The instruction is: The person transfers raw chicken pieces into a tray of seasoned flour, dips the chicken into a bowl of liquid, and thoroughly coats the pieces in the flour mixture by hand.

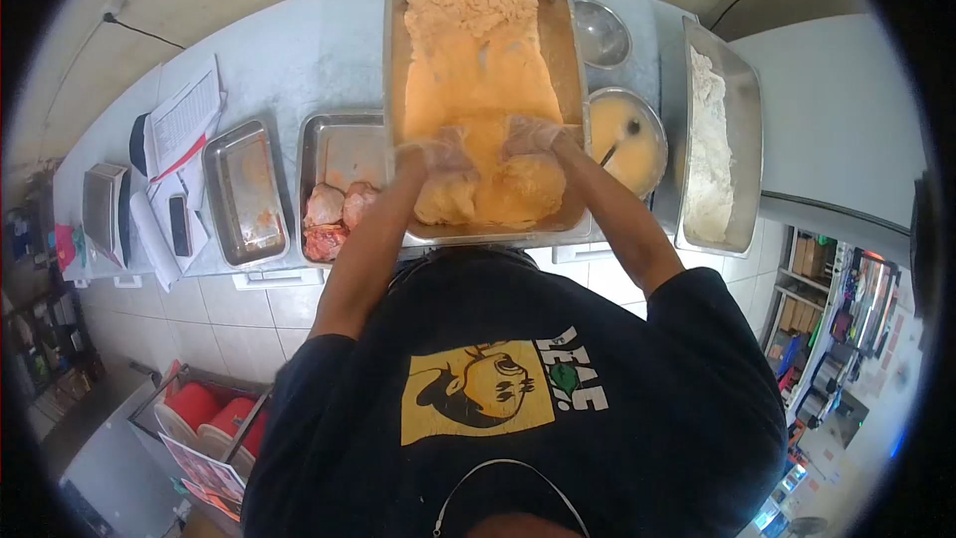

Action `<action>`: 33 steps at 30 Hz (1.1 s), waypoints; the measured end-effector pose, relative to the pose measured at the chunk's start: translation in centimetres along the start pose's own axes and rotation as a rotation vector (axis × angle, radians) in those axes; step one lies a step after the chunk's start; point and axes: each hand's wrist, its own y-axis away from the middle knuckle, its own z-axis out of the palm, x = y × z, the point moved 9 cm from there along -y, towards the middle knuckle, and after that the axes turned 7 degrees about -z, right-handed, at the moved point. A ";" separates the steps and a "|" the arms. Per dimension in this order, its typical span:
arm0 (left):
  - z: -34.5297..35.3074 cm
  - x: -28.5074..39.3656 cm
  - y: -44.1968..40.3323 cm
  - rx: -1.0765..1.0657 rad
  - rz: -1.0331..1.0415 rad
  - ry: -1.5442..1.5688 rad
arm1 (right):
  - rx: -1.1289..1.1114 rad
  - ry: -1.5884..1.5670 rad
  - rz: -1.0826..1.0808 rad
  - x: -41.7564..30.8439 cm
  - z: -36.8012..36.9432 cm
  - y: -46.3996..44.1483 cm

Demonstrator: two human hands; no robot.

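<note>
A deep metal tray (578,60) in front of me holds orange breading flour (478,90), heaped in clumps at its far end. My left hand (445,151), in a clear plastic glove, is in the tray over a flour-coated piece (446,201). Across from it my right hand (530,136), gloved the same way, is just above another coated piece (533,189). Both hands are blurred by motion, and loose flour hides their fingers. I cannot tell whether either one grips anything.
Left of the tray, raw meat pieces (337,217) lie in a shallow pan (311,154); farther left are a stained pan (244,194), a phone (180,225) and papers (184,120). On the right stand a bowl of orange liquid (642,144), a metal bowl (603,35) and a white flour tray (747,130).
</note>
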 end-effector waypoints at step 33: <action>0.6 4.2 -0.3 0.444 -0.135 -0.197 | 0.339 -0.143 0.247 1.8 0.5 0.0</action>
